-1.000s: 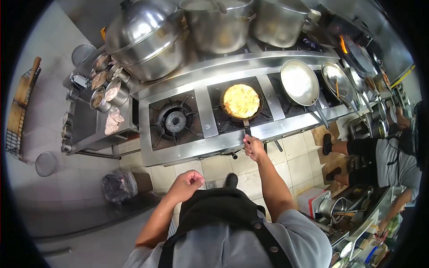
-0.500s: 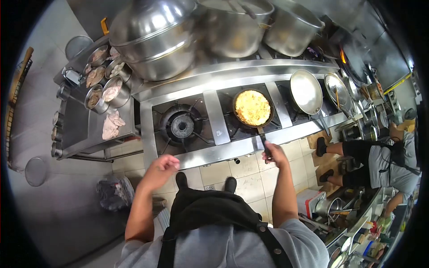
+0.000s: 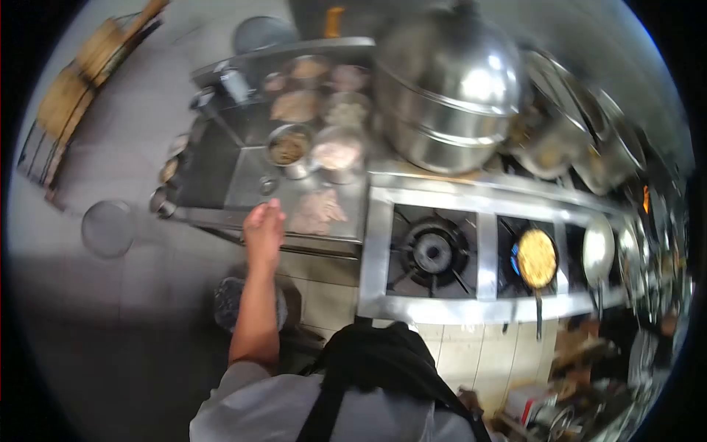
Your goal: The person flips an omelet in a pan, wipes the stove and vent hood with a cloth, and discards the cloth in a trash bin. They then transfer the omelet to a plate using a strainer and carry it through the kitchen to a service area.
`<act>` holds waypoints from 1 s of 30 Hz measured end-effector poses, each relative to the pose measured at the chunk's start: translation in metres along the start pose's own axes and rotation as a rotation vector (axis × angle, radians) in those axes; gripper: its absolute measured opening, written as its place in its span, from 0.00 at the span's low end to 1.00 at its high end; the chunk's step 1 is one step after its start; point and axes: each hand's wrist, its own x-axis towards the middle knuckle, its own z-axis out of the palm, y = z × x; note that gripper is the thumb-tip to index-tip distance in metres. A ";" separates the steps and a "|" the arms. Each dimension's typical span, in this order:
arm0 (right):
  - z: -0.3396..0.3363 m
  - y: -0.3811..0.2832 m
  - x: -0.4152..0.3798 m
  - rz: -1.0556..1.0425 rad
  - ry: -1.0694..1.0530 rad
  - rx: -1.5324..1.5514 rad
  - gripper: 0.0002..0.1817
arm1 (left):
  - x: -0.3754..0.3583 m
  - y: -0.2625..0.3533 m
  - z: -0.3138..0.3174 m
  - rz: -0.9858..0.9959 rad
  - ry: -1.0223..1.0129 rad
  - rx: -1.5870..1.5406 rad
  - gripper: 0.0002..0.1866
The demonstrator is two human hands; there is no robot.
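My left hand (image 3: 264, 227) reaches forward over the front edge of the steel counter (image 3: 243, 180), slightly blurred, its fingers loosely extended with nothing visible in them. Just right of it, pale raw meat (image 3: 318, 212) lies on the counter. Behind are a pot of brown food (image 3: 289, 148) and a pot of pale meat (image 3: 337, 153). A small, dark, blurred patch beside my apron at the lower right seems to be my right hand (image 3: 468, 399); its fingers cannot be made out. The pan of yellow food (image 3: 537, 258) sits over a blue flame, its handle unheld.
An unlit burner (image 3: 432, 254) is left of the pan. A large steamer (image 3: 449, 88) and tall pots (image 3: 549, 136) stand behind the stove. Another pan (image 3: 598, 249) is farther right. A bag-lined bin (image 3: 239, 303) stands below the counter, and a ladle handle (image 3: 221, 121) crosses its left part.
The view has swung left toward the counter. My right hand has let go of the pan handle and dropped back. My left hand has moved from the stove's front to the counter edge.
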 end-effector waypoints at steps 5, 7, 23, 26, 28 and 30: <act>0.045 -0.103 0.028 0.357 0.099 -0.066 0.13 | 0.024 0.023 -0.017 0.051 0.074 -0.077 0.15; 0.065 -0.179 0.049 0.492 0.234 0.175 0.13 | 0.039 0.036 -0.028 0.104 0.016 -0.024 0.14; 0.161 -0.196 -0.033 0.469 0.182 -0.315 0.13 | 0.447 -0.060 -0.166 -0.153 0.055 0.239 0.25; 0.212 -0.231 -0.034 0.401 -0.030 -0.828 0.15 | 0.529 -0.091 -0.169 -0.225 -0.073 0.172 0.38; 0.236 -0.242 -0.038 0.307 -0.122 -1.018 0.16 | 0.567 -0.104 -0.164 -0.255 -0.090 0.170 0.39; 0.257 -0.231 -0.045 0.190 -0.112 -1.184 0.21 | 0.596 -0.111 -0.157 -0.276 -0.104 0.165 0.41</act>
